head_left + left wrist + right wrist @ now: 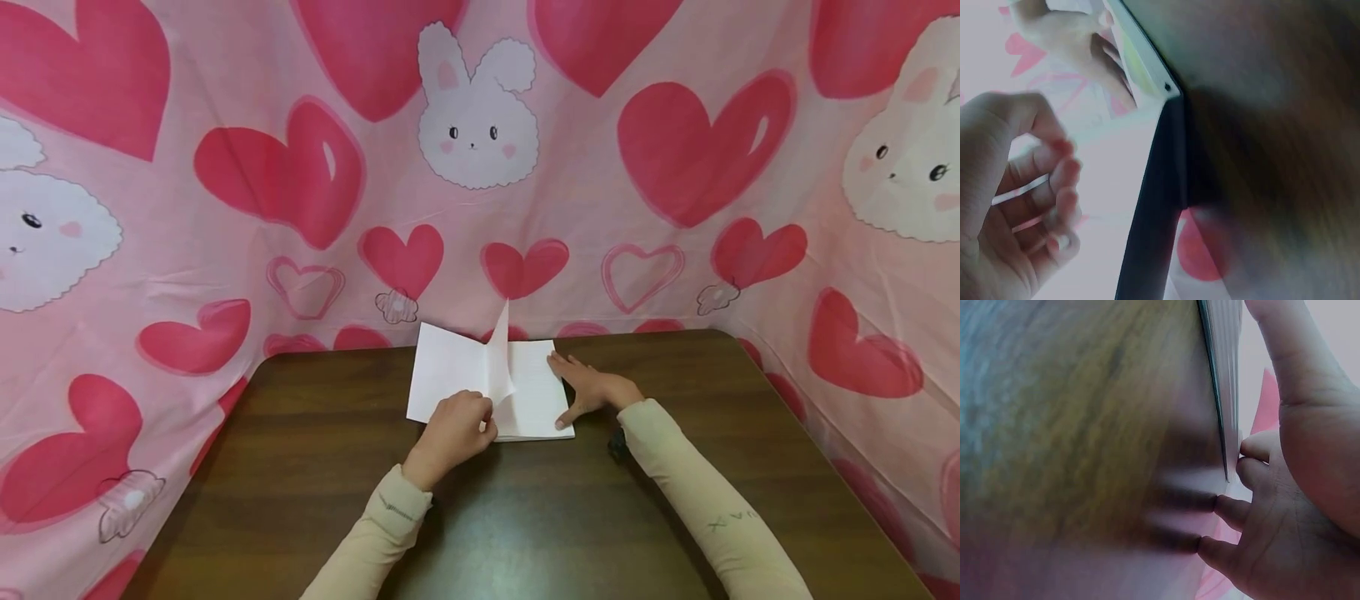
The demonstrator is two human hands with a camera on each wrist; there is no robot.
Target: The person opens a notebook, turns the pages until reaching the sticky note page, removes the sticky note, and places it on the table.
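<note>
Both hands are set at the open book (538,379), which is laid on the table (510,517): the left hand (452,427) is curled at the book's near edge, though whether any paper is pinched cannot be told, while the right hand (591,388) is spread and rested along the book's right edge, with nothing gripped. One page (498,362) is raised near the book's fold, laid on neither side. By this, its turn is judged only partly done, with the flattening left; how many pages are already turned cannot be told.
</note>
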